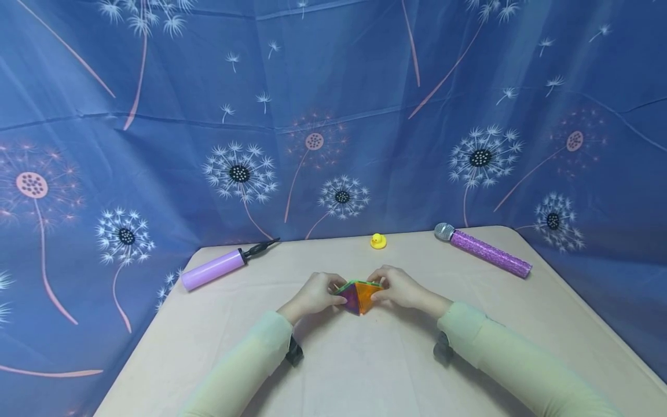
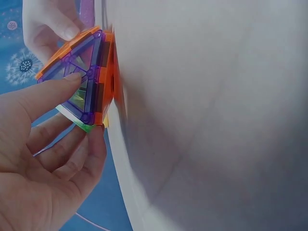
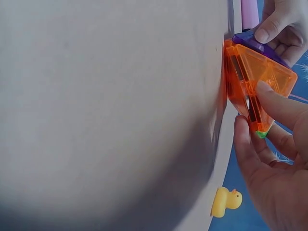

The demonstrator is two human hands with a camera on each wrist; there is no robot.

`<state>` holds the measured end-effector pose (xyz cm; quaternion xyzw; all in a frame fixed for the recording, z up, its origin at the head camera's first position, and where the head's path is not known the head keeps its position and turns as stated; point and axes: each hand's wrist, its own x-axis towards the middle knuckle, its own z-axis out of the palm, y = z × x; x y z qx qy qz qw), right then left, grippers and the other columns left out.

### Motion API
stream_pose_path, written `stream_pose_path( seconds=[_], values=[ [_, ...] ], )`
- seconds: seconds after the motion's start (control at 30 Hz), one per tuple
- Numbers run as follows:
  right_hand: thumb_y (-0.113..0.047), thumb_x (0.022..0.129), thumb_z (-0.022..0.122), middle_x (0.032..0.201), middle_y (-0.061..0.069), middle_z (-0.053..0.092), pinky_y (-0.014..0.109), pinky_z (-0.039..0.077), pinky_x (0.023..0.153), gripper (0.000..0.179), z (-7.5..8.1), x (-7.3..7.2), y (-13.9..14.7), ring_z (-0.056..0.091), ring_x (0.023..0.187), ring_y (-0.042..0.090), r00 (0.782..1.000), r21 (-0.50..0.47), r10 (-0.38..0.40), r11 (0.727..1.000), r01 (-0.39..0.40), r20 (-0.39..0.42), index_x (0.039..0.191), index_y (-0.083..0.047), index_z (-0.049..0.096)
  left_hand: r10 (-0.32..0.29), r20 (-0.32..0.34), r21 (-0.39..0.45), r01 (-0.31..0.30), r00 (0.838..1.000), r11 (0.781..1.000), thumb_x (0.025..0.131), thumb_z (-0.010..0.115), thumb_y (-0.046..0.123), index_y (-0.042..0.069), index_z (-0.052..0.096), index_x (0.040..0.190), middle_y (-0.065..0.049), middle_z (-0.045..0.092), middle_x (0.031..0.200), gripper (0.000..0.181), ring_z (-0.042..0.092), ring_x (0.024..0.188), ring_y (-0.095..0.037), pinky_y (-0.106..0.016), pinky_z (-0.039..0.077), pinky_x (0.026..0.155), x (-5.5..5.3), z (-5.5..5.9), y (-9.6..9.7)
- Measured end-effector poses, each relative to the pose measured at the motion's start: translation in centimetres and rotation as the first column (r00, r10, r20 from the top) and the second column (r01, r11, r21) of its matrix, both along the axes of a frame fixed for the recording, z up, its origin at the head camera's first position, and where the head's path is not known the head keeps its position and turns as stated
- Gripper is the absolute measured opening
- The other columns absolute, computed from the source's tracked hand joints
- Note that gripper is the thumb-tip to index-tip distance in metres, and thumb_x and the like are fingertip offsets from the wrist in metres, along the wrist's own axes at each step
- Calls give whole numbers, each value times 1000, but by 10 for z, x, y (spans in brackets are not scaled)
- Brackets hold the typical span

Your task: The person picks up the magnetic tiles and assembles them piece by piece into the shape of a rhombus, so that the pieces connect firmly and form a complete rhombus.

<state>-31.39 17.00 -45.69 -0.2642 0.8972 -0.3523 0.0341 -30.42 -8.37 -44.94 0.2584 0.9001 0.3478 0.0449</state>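
Between both hands, close over the middle of the table, is a small shape built of see-through magnetic tiles (image 1: 359, 297). Its purple triangular tile (image 2: 91, 60) faces the left side, an orange tile (image 3: 260, 65) the right, and green edges show at the back. My left hand (image 1: 316, 294) pinches the purple side, thumb on the tile's face and fingers behind. On the opposite side my right hand (image 1: 400, 288) grips the orange tile the same way, its thumb pressed flat to the face. Part of the shape's back is hidden by the fingers.
A yellow rubber duck (image 1: 378, 241) sits at the table's back edge. At the back left lies a purple hand pump (image 1: 216, 269) with a black nozzle; at the back right, a glittery purple microphone (image 1: 490, 253). A blue dandelion-print curtain (image 1: 333, 145) hangs behind the table (image 1: 365, 370).
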Motion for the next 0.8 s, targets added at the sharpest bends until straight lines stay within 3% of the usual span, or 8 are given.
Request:
stream_pose_path(
  seconds=[0.37,0.8],
  values=[
    [-8,85,83,100,2,63,36,53,80,29,5,-3,0,60,87,16,1000,-6,8,1000,-8,-14,111,-4,73,2,15,30,-3,1000,1000,84,84,9,6,73,104,-3,73,97,23,69,85,-15,-25,57,73,-2,-6,1],
    [-5,85,82,101,3,62,36,55,80,27,13,-6,-2,63,88,18,1000,1,-7,1000,7,-10,111,-4,74,16,58,43,-18,998,999,85,83,7,5,70,101,-6,73,100,21,71,89,-20,-27,59,75,-3,-6,5]
  ],
)
